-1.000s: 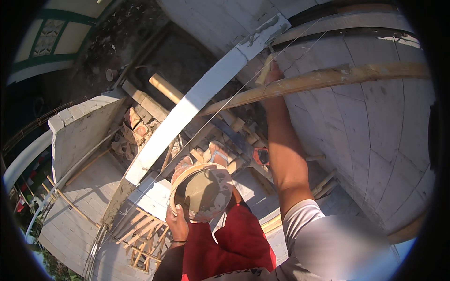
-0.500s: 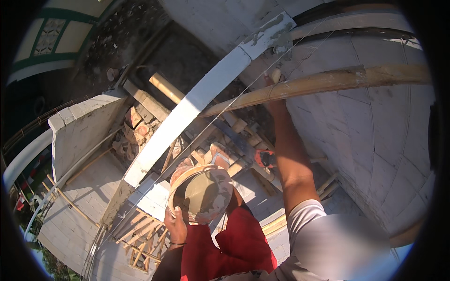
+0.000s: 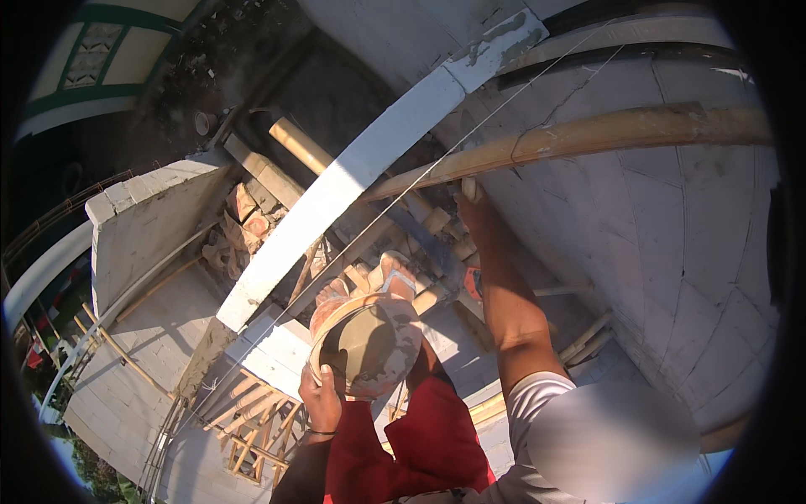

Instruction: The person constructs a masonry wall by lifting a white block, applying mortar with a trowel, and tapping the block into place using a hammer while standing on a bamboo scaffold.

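A round bucket (image 3: 320, 336) holding grey mortar (image 3: 363, 343) is in front of my red shorts, above my feet. My left hand (image 3: 322, 405) grips its near left rim, thumb over the edge and fingers against the outside. My right arm reaches forward, and my right hand (image 3: 473, 210) is closed around a short, pale handle (image 3: 468, 188) just below a bamboo pole (image 3: 579, 143). The rest of that tool is hidden. To the left of my right hand, a narrow row of white blocks (image 3: 382, 139) runs diagonally, with grey mortar smeared on its far end.
A taut string (image 3: 399, 197) runs alongside the block row. A grey block wall (image 3: 604, 227) rises on the right. My feet (image 3: 395, 273) stand among wooden pieces, beside a red-handled tool (image 3: 473, 283). A bamboo frame (image 3: 256, 437) lies low left; rubble (image 3: 243, 223) sits beyond the blocks.
My right hand has drawn back toward me and slightly left, from above the bamboo pole to below it, still closed on the handle. The bucket appears slightly farther right, my left hand still gripping it.
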{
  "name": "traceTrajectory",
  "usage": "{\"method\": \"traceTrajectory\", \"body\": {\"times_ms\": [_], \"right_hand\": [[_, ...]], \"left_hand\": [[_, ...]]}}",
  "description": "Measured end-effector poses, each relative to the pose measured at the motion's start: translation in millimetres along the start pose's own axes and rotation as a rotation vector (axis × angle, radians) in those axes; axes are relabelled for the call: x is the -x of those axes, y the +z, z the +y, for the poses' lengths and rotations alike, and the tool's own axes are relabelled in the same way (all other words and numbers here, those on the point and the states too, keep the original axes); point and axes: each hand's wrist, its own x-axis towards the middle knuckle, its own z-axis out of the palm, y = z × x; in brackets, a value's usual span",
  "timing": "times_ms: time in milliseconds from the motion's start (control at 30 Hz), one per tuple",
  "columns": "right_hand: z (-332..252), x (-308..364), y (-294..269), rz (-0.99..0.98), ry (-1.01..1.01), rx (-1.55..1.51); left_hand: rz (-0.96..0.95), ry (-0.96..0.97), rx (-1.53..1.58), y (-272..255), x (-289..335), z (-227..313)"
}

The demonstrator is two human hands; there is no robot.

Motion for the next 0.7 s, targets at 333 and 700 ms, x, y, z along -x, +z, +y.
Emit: {"method": "traceTrajectory", "body": {"times_ms": [333, 700], "right_hand": [[23.2, 311.6, -156.2, 0.132, -0.317, 0.291], [-45.1, 364.1, -128.6, -0.114, -0.505, 0.966]], "left_hand": [[-0.143, 0.262, -0.018, 41.3, -15.3, 75.8], [-0.276, 0.746, -0.089, 46.9, -9.5, 159.7]]}}
